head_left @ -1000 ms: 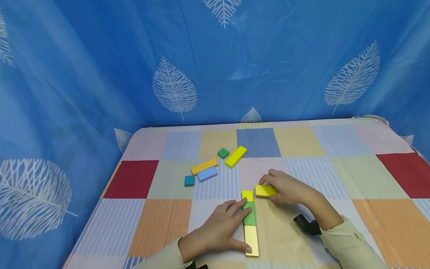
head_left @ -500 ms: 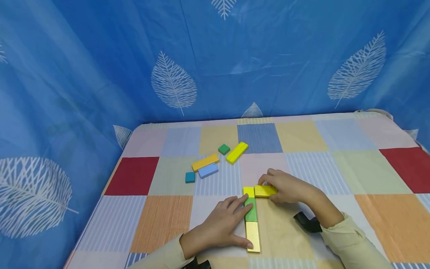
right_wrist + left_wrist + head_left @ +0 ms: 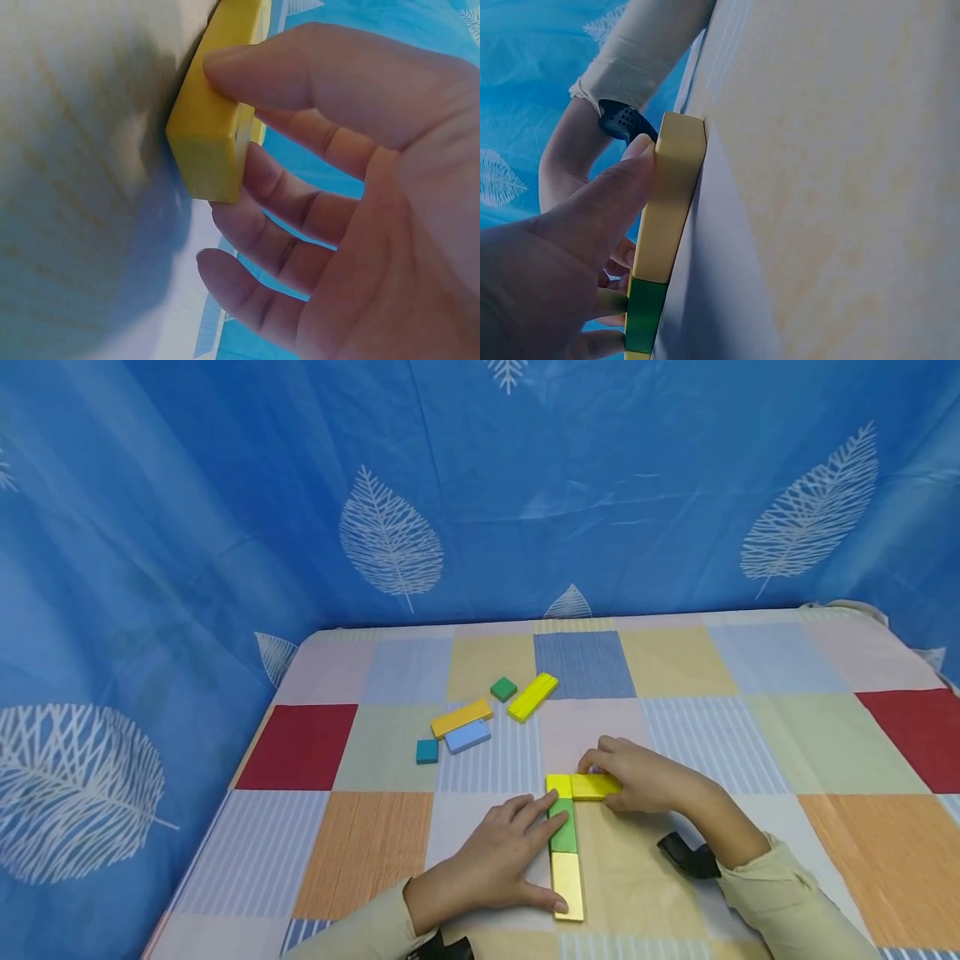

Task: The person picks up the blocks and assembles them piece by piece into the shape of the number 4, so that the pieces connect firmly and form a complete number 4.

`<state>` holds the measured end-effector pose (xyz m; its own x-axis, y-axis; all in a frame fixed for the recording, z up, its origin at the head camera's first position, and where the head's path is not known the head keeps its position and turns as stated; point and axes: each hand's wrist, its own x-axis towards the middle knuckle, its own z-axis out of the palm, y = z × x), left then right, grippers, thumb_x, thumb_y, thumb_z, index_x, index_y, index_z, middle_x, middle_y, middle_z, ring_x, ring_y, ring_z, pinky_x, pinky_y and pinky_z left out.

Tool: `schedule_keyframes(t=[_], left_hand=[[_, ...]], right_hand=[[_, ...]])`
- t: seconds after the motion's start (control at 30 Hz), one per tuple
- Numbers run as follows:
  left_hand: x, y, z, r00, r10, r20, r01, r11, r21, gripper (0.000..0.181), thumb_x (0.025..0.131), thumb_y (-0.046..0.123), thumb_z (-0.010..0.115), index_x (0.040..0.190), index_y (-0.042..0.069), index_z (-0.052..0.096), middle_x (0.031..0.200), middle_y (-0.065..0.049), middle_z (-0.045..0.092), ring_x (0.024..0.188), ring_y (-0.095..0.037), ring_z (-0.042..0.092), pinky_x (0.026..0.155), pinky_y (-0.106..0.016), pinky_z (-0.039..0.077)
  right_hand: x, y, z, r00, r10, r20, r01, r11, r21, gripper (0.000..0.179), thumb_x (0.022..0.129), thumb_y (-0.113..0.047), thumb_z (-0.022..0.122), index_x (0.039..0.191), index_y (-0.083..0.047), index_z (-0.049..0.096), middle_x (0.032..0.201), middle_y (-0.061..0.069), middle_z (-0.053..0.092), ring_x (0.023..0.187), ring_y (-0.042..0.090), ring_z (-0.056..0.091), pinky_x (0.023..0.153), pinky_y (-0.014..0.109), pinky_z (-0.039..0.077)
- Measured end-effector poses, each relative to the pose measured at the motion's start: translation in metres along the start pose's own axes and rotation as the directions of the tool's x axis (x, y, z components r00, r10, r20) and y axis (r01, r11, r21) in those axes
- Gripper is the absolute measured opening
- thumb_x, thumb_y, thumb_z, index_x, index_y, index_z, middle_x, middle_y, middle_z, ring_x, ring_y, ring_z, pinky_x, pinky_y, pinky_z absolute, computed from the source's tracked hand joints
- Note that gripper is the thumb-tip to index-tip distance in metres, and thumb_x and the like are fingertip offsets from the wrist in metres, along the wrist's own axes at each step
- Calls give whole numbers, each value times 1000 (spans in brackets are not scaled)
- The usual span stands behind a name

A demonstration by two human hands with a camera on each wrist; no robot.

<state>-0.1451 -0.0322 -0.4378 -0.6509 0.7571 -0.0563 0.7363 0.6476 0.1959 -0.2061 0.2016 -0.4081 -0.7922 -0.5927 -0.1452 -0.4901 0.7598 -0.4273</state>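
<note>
In the head view a column of flat blocks lies on the cloth: a small yellow block at the far end, a green block, then a pale yellow block nearest me. My left hand lies along its left side, fingers spread, with fingertips on the upper blocks and thumb on the pale one. My right hand pinches a longer yellow block between thumb and fingers. That block lies crosswise, its left end against the small yellow one. The right wrist view shows the thumb on the yellow block's side.
Farther back lie a teal block, an orange block, a blue block, a green square block and a bright yellow block. Patchwork cloth covers the table; a blue curtain hangs behind.
My right hand has slid the yellow block left, closing the gap to the small yellow block. My left hand stays at the column; the head view has shifted slightly.
</note>
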Motion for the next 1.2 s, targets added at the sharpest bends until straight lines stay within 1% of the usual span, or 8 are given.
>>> schedule_keyframes(t=[0.13,0.33,0.5,0.7,0.97,1.2], left_hand=[[-1,0,0,1000,-3,3,3,1000,5,91,71,72,52,143,19,31,151,-5,22,130,-29,34,97,-44,38],[-1,1,0,1000,1,-7,-1,1000,0,91,72,71,53,143,18,31,151,-6,21,130,-29,34,98,-44,37],[0,1,-1,1000,-6,3,6,1000,-2,91,72,71,53,143,18,31,151,-6,21,130,-29,34,98,-44,37],[0,1,-2,1000,1,9,-1,1000,4,91,73,71,52,143,18,31,151,-6,20,131,-29,34,98,-44,37],[-1,0,0,1000,-2,12,2,1000,-4,91,73,71,53,143,19,29,152,-5,19,131,-29,33,99,-44,36],[0,0,-2,1000,-4,20,4,1000,-8,91,72,71,53,144,19,29,152,-4,19,132,-29,32,100,-44,35]], right_hand=[[0,-1,0,1000,7,-2,-7,1000,-7,35,70,-4,68,102,-16,61,84,-4,47,77,12,44,69,28,42],[1,-1,-3,1000,-6,8,7,1000,-12,36,69,-3,69,102,-15,60,86,-2,48,79,13,45,70,30,43],[2,-1,-3,1000,0,20,0,1000,-6,36,70,-3,69,103,-14,60,87,-2,49,79,14,46,71,31,44],[0,1,-1,1000,13,17,-13,1000,2,35,70,-3,68,103,-14,61,87,-2,50,79,14,47,71,31,44],[2,0,-1,1000,1,18,-1,1000,7,34,72,-4,69,102,-15,61,87,-1,51,80,14,49,72,33,45],[2,2,-1,1000,-4,13,4,1000,4,34,72,-5,71,103,-15,62,86,-2,51,79,14,49,72,33,46]])
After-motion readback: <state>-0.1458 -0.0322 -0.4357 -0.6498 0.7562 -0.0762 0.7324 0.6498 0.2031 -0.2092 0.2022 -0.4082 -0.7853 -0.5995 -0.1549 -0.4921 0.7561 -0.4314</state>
